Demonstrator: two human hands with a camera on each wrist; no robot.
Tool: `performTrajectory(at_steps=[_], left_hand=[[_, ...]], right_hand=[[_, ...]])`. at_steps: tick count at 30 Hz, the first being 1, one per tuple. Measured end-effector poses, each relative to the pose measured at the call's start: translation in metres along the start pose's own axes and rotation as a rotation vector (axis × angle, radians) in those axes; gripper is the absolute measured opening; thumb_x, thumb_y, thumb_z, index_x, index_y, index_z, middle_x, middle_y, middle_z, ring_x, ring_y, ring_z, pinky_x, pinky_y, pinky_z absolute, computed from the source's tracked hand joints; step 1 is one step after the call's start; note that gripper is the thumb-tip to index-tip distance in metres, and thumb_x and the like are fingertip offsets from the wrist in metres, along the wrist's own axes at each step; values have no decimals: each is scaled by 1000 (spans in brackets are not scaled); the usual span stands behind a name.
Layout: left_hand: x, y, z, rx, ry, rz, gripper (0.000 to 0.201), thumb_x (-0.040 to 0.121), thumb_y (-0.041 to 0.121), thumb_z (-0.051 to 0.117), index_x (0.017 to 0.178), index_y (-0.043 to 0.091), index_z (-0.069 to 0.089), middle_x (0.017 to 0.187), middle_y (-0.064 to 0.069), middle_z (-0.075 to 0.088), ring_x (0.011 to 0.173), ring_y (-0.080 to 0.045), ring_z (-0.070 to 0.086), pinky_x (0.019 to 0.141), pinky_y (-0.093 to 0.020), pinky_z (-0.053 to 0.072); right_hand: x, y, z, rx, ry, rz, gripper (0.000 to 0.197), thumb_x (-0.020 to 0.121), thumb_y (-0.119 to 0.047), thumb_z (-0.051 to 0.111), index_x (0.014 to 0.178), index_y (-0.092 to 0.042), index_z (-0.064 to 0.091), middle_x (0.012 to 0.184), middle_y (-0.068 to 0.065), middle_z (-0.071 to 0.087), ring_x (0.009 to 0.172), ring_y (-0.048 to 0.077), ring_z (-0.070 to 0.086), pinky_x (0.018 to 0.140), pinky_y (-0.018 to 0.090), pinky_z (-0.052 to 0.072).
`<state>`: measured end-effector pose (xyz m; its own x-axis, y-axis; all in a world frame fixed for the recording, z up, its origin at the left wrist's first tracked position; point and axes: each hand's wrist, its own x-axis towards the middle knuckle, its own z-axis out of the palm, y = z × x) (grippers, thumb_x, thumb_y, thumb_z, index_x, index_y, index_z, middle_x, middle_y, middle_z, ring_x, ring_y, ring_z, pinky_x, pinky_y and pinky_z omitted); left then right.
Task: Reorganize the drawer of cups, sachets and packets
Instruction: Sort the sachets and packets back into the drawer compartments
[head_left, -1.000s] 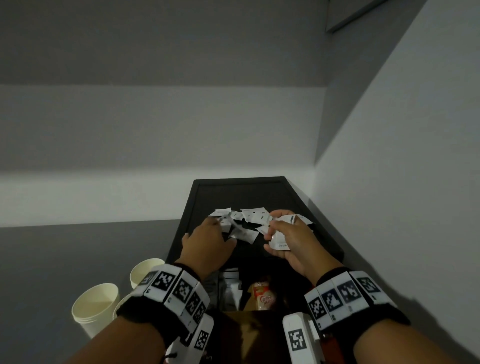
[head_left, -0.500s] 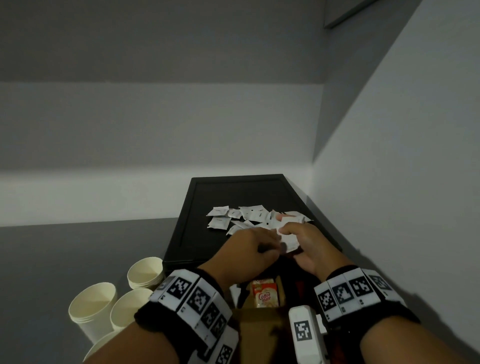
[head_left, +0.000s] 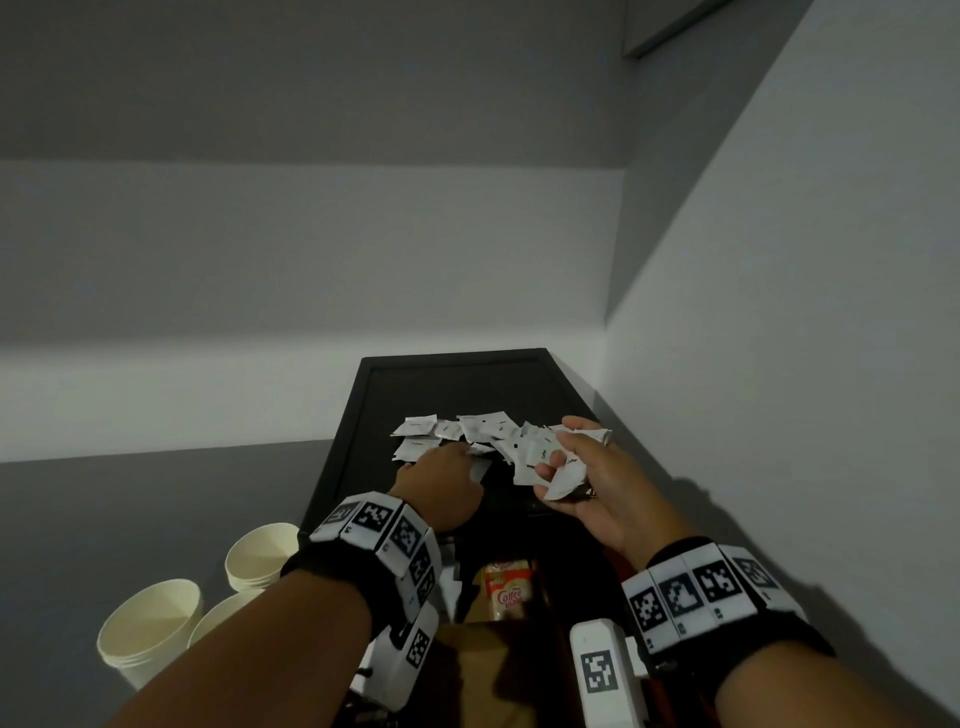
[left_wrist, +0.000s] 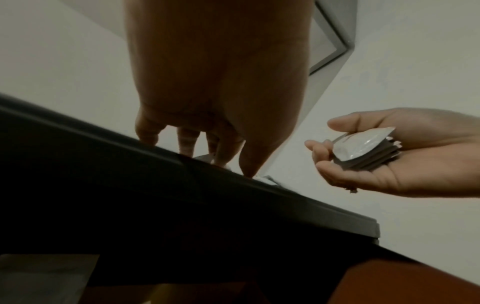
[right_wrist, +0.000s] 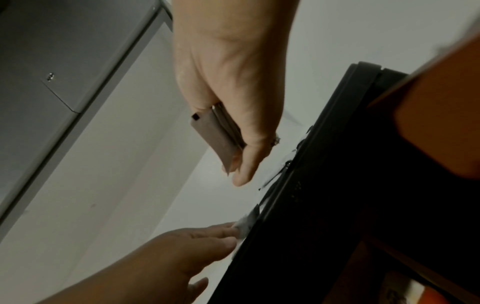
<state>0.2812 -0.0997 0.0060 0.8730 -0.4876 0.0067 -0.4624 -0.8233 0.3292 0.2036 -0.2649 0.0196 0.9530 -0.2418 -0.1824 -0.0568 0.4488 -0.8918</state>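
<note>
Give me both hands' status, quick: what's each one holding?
Left hand: fingertips pinching one small white paper sachet from the pile on the flat black tray.
Right hand: curled round a stack of white sachets.

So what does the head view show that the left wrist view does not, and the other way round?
Only the head view shows the cream paper cups, the loose white sachets spread on the flat black tray, and the orange coffee creamer packet lower down.

Only the left wrist view shows the sachets in the right hand as a neat, edge-on stack of white sachets, held in curled fingers.

Both show the left hand reaching down to the tray, and the right hand's stack.
</note>
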Motion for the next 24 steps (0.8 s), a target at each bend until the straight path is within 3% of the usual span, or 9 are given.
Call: performTrajectory(at_steps=[2,4,7,9,12,16,19,21,24], left_hand=[[-7,4,-3,-48,104,51,39,89,20,48,125,7,51,144,-5,41,128,-22,41,105,-45,37],[-19,15,-7,-85,223,131,54,90,22,52,140,7,38,154,0,25,139,-18,27,112,-42,31],[-41,36,-9,-169,264,297,68,90,23,56,149,14,22,157,4,15,140,-12,22,115,-24,24],[-55,50,-7,-215,185,389,66,90,21,56,148,19,25,156,7,15,136,-6,28,103,-5,21],[-65,59,-6,-268,82,494,47,89,17,57,135,16,48,149,8,30,125,0,35,89,5,24],[-64,54,-13,-374,-8,474,27,91,17,55,116,14,65,130,14,50,98,-8,56,81,-13,45],[-51,36,-18,-418,154,270,21,92,15,53,105,14,69,123,7,60,102,-8,58,79,-11,42],[-37,20,-15,-290,216,130,29,92,15,51,119,14,62,130,0,56,117,-15,52,89,-17,38],[-21,2,-1,-11,-14,13,49,95,26,44,143,22,37,153,0,27,140,-22,23,113,-38,24]], right_hand=[[0,1,-1,10,-5,-31,33,92,-25,56,124,-28,47,105,13,55,89,24,59,65,41,53],[1,3,-1,-1,7,-61,38,92,-35,53,128,-27,43,105,10,54,86,21,59,56,33,54],[-1,4,6,2,2,-100,38,90,-39,53,122,-22,46,99,9,57,83,19,60,60,33,54],[-1,4,10,-8,-9,-135,48,82,-42,58,123,-18,50,109,12,58,93,23,59,69,36,53],[-1,3,13,-56,-20,-170,43,84,-30,63,124,-20,51,106,9,60,102,25,57,77,35,49],[-3,4,10,-82,-44,-175,40,85,2,56,118,-21,55,96,12,63,84,23,61,66,31,51],[-5,3,9,-19,-46,-135,39,85,8,50,108,-24,57,107,16,60,81,23,64,58,30,53],[-7,3,8,-3,-51,-130,39,85,7,52,107,-24,57,114,16,55,85,23,62,60,30,54],[-9,2,9,-15,-62,-140,37,85,6,52,106,-24,58,116,15,54,86,21,60,61,30,55]])
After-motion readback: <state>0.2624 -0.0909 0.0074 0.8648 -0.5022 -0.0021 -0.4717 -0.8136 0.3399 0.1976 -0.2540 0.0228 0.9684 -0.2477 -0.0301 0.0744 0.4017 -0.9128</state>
